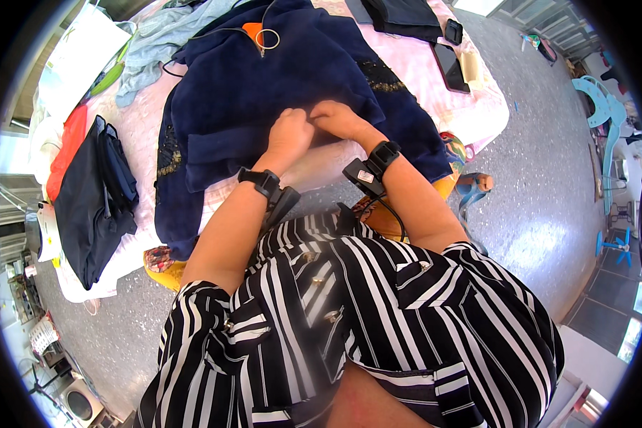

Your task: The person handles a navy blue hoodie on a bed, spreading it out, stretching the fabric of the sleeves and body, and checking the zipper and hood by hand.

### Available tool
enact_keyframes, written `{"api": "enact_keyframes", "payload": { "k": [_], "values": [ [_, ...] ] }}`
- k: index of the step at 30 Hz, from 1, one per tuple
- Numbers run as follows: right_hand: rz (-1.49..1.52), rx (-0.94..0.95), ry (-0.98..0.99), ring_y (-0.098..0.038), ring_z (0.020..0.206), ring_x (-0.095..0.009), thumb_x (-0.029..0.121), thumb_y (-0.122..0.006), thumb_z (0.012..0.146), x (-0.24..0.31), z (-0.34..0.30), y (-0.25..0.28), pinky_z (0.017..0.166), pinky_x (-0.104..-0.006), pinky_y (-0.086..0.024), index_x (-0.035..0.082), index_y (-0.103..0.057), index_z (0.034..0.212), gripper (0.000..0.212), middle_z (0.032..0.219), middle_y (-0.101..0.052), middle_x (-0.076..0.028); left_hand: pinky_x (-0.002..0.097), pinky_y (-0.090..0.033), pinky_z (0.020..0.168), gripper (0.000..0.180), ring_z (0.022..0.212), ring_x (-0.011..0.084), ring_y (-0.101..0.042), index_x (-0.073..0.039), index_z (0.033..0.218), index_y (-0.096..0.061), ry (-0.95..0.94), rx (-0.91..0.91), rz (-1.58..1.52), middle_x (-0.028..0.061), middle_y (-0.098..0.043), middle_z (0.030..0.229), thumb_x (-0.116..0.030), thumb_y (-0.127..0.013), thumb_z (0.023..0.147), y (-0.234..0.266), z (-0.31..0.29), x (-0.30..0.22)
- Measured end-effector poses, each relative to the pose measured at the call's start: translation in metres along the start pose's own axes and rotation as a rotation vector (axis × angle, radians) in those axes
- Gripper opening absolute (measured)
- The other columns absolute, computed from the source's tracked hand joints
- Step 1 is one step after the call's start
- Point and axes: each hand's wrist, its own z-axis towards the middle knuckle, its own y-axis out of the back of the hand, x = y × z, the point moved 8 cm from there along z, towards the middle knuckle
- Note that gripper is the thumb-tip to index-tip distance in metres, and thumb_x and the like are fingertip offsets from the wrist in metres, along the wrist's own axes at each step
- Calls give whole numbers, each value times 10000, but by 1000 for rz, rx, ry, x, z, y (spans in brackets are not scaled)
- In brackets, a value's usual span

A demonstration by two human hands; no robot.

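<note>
A navy blue velvety pullover (pixel 278 78) lies spread on the bed, its neck at the far side and its hem toward me. At the neck hangs a zip with a large ring pull (pixel 267 39), with orange showing behind it. Dark patterned trim with gold runs along both sleeves. My left hand (pixel 291 134) is closed on the hem edge, near the middle. Right beside it, my right hand (pixel 339 120) pinches the same edge with curled fingers. Some of the gripped cloth is hidden under the fingers. Left of the hands, the hem band looks turned up.
Folded black trousers (pixel 96 203) lie at the bed's left edge, near a red cloth (pixel 67 150). Grey clothing (pixel 150 60) is bunched at the far left. At the right are a phone (pixel 449 68), a small black case (pixel 453 31) and dark folded clothes (pixel 399 18) on the pink sheet (pixel 471 118).
</note>
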Motion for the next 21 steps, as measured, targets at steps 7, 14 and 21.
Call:
{"api": "enact_keyframes", "payload": {
  "k": [7, 14, 21],
  "values": [
    [-6, 4, -41, -530, 875, -264, 128, -516, 712, -2, 0, 0, 786, -318, -413, 15, -588, 857, 197, 879, -571, -123, 387, -406, 690, 73, 780, 322, -502, -7, 721, -508, 55, -36, -177, 168, -526, 738, -74, -478, 724, 3, -4, 11],
    [53, 41, -48, -536, 869, -238, 129, -519, 718, 1, -1, 1, 781, -300, -412, 5, -581, 859, 198, 878, -571, -118, 368, -412, 705, 106, 804, 300, -514, -23, 776, -548, 56, -8, -127, 140, -549, 786, -116, -537, 726, 1, -5, 6],
    [583, 66, -349, -487, 741, -95, 109, -531, 741, 3, -25, 6, 648, -206, -388, 43, -585, 880, 163, 818, -549, -10, 353, -416, 703, 142, 785, 281, -536, -16, 810, -554, -53, -78, -89, 120, -574, 813, -140, -547, 741, 19, -13, -17]
  ]
}}
